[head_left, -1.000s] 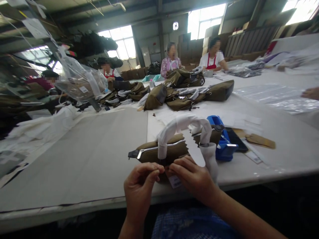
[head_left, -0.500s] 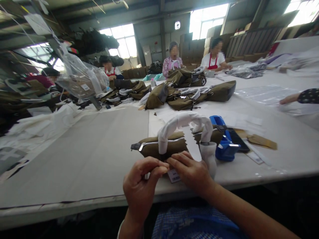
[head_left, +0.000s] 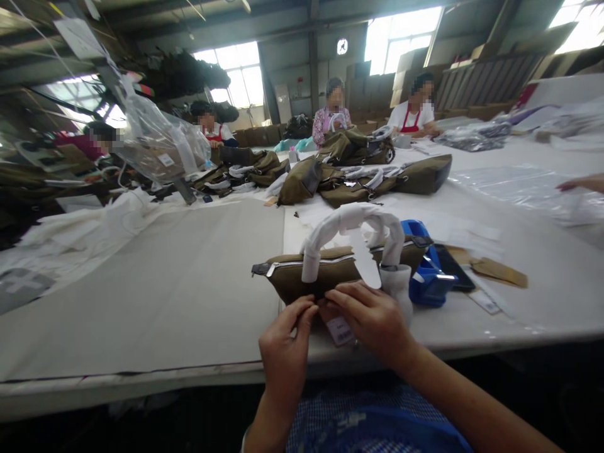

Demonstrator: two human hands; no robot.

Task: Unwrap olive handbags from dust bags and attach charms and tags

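An olive-green handbag [head_left: 287,277] with a silver zipper stands upright at the table's front edge. White wrapping covers its handles [head_left: 325,233], and a white strip with a toothed edge [head_left: 364,261] hangs from them. My left hand [head_left: 287,333] is closed in a pinch at the bag's front, just below the near handle's base. Beside it, my right hand [head_left: 372,314] has its fingers pressed together against the bag. A hang tag [head_left: 340,331] with a printed label dangles between the two hands. Whatever the fingertips hold is too small or hidden to name.
A blue tape dispenser [head_left: 431,286] sits right of the bag, near brown paper tags [head_left: 500,272]. More olive bags [head_left: 363,182] lie further back. Clear plastic sheets [head_left: 514,189] are at right, with another person's hand [head_left: 582,184] above them. Several co-workers sit across the table [head_left: 189,283].
My left hand has moved right, up against the bag, its pinch turned toward it. The hang tag shows more now. At right, the other person's hand has drawn back toward the frame edge.
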